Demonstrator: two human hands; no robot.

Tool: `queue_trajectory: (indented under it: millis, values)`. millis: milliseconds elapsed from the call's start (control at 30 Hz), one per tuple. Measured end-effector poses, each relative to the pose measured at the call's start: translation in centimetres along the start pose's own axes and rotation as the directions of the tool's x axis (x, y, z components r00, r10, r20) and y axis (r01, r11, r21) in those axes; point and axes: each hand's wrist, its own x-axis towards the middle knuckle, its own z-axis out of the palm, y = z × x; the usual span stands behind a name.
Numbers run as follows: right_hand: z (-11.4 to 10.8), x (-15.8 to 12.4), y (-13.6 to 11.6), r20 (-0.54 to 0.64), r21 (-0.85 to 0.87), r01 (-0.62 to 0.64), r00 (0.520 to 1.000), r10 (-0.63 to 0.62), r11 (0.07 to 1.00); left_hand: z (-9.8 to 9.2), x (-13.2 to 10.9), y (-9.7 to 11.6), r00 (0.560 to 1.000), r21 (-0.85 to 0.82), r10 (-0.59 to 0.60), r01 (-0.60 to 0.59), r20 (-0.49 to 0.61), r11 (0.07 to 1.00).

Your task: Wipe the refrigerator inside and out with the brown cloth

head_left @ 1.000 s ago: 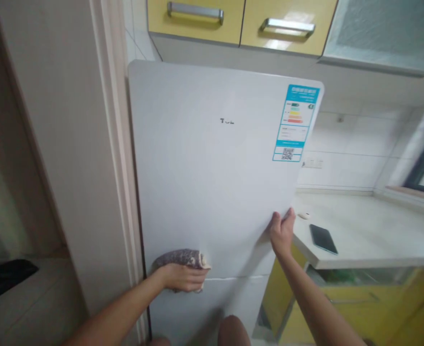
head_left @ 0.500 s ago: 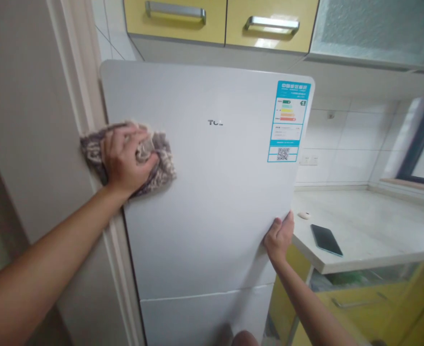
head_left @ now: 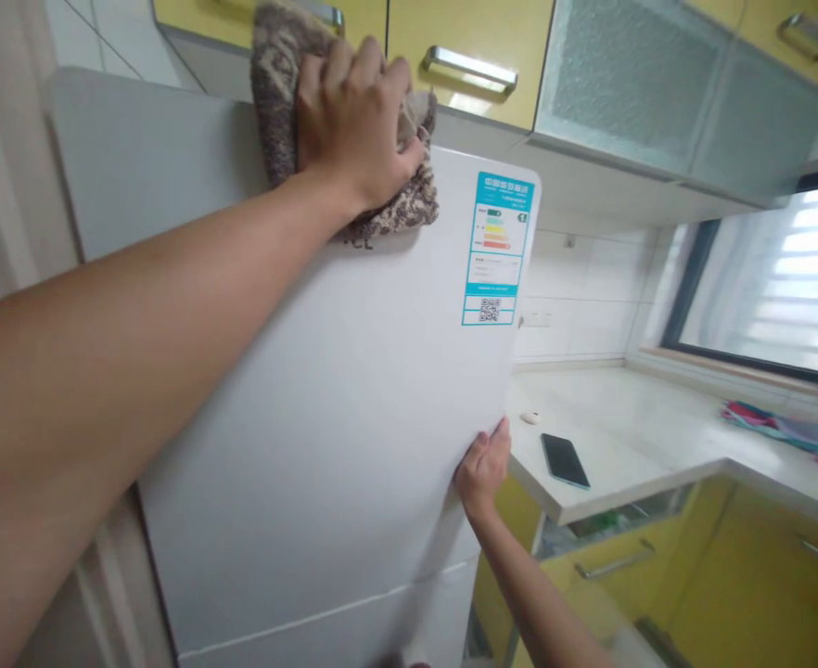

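Observation:
My left hand (head_left: 353,125) is closed over a brown and cream patterned cloth (head_left: 276,102) near the top edge of a pale grey refrigerator door (head_left: 325,390). The cloth's lower edge partly covers the dark logo (head_left: 362,245). Lower down, my right hand (head_left: 484,468) grips the door's right edge, thumb on the front and the other fingers along the side, partly hidden. A blue and white energy label (head_left: 498,249) is stuck at the door's upper right.
Yellow cabinets with a metal handle (head_left: 470,70) hang above the refrigerator. To the right, a white countertop (head_left: 632,417) carries a dark phone (head_left: 566,460), a small white object (head_left: 530,417) and a colourful cloth (head_left: 777,425). A door frame (head_left: 6,176) stands close on the left.
My left hand has moved the cloth up and to the right, from the door's left edge to its top near the logo. My right hand stays on the right edge; the view has turned right.

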Motion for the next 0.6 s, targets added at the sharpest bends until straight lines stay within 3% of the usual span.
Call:
queue_trajectory:
  millis: [167, 267, 367, 500, 600]
  values:
    - [-0.2, -0.1, -0.1, 0.023, 0.042, 0.001, 1.000, -0.002, 0.999, 3.0, 1.0, 7.2, 0.968, -0.077, 0.231, -0.224, 0.099, 0.971]
    - [-0.5, -0.1, 0.0, 0.044, 0.090, 0.002, 0.999, -0.006, 0.996, 5.5, 0.7, 11.2, 0.935, -0.141, 0.353, -0.344, 0.037, 0.928]
    - [-1.2, -0.1, -0.2, 0.104, 0.171, -0.037, 0.994, 0.019, 0.985, 8.3, -0.5, 14.8, 0.865, -0.214, 0.502, -0.494, -0.021, 0.842]
    - [-3.0, 0.2, -0.6, 0.203, 0.306, -0.164, 0.974, 0.104, 0.938, 10.7, -4.3, 18.7, 0.750, -0.292, 0.655, -0.609, 0.090, 0.738]
    - [-5.0, 0.1, 0.2, 0.202, 0.308, -0.263, 0.957, 0.208, 0.914, 11.6, -9.3, 20.9, 0.674, -0.367, 0.723, -0.641, 0.150, 0.674]
